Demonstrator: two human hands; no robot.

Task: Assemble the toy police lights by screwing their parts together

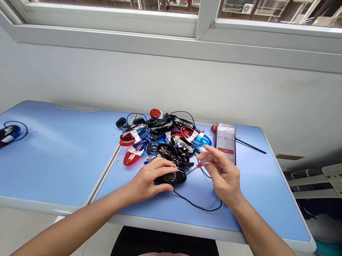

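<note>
The left hand (150, 176) curves closed over a black computer mouse (175, 178), pressing it against the blue bench (269, 195) to steady it. The right hand (222, 175) pinches a red-handled screwdriver (200, 164), angled toward the mouse, near a heap of mouse parts (163, 139).

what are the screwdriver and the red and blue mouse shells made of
The screwdriver: grip looks like translucent red plastic, shaft probably steel, too thin to be sure. The red mouse shell and blue mouse shell: glossy tinted plastic, by their highlights.
</note>
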